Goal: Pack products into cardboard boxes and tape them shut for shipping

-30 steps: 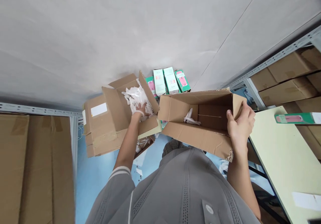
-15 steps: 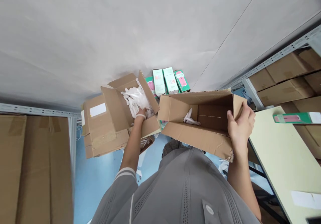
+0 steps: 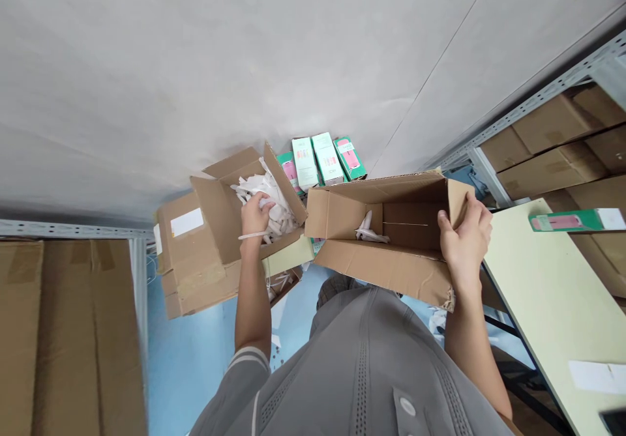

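My left hand (image 3: 254, 218) is over the open cardboard box on the left (image 3: 208, 201), its fingers closed on a small white wrapped piece (image 3: 265, 202). Below it in that box lies a heap of white wrapped pieces (image 3: 283, 218). My right hand (image 3: 467, 244) grips the right end flap of a long open cardboard box (image 3: 381, 266), thumb inside and fingers outside. A few white wrapped pieces (image 3: 370, 231) lie at the left end of the long box. What exactly the wrapping contains cannot be made out.
Several green and pale product boxes (image 3: 323, 159) stand against the wall behind. On the right, a cream table (image 3: 562, 292) carries another green box (image 3: 565, 219). Shelves with cartons (image 3: 552, 143) stand beyond it, and big cartons (image 3: 68, 332) are at left.
My left hand has lifted slightly out of the heap and moved left, with a white wrapped piece now showing in its fingers. My right hand still holds the flap.
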A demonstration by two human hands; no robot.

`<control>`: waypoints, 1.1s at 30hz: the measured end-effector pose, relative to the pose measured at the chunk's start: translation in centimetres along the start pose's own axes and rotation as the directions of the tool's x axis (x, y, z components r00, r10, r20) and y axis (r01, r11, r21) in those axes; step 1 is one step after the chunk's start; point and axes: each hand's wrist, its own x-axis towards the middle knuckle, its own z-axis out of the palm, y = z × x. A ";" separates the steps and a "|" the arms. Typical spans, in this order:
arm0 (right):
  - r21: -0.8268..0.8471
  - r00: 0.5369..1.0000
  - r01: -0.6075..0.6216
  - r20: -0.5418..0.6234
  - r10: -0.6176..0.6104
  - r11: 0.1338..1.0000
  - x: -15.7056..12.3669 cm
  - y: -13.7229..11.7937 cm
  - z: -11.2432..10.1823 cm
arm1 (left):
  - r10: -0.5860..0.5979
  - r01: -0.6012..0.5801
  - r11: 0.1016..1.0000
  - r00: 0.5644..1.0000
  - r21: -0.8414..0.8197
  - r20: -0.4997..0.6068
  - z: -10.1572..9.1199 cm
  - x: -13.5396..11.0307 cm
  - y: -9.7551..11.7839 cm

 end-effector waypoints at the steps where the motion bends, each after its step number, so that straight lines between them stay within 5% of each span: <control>1: -0.009 1.000 -0.003 0.001 0.003 1.000 0.1 0.0 0.1 | 0.014 -0.019 0.996 0.998 -0.092 -0.057 -0.5 -0.4 0.9; 4: -0.040 1.000 -0.010 0.005 0.011 0.999 0.2 0.1 0.2 | 0.009 -0.057 0.944 0.989 -0.326 -0.146 -1.6 -2.1 4.1; 8: -0.057 1.000 -0.010 0.016 0.011 0.998 0.3 0.1 0.2 | 0.052 -0.100 0.863 0.993 -0.496 -0.110 -1.5 -5.0 9.1; 16: -0.067 1.000 0.019 0.011 -0.018 0.998 0.1 -0.1 0.1 | 0.272 -0.125 0.724 0.955 -0.678 0.115 5.5 -8.8 16.1; 20: -0.078 1.000 0.018 0.017 -0.017 0.997 0.0 -0.4 0.2 | 0.423 -0.220 0.701 0.894 -0.679 0.148 8.1 -9.6 17.7; 26: -0.077 1.000 0.017 0.018 -0.015 0.997 0.0 -0.7 0.2 | 0.594 -0.246 0.612 0.771 -0.751 0.231 9.4 -10.3 18.4; 33: -0.063 0.999 0.029 0.026 -0.028 0.998 0.2 -0.8 0.1 | 0.599 -0.183 0.614 0.741 -0.768 0.303 9.6 -10.4 18.1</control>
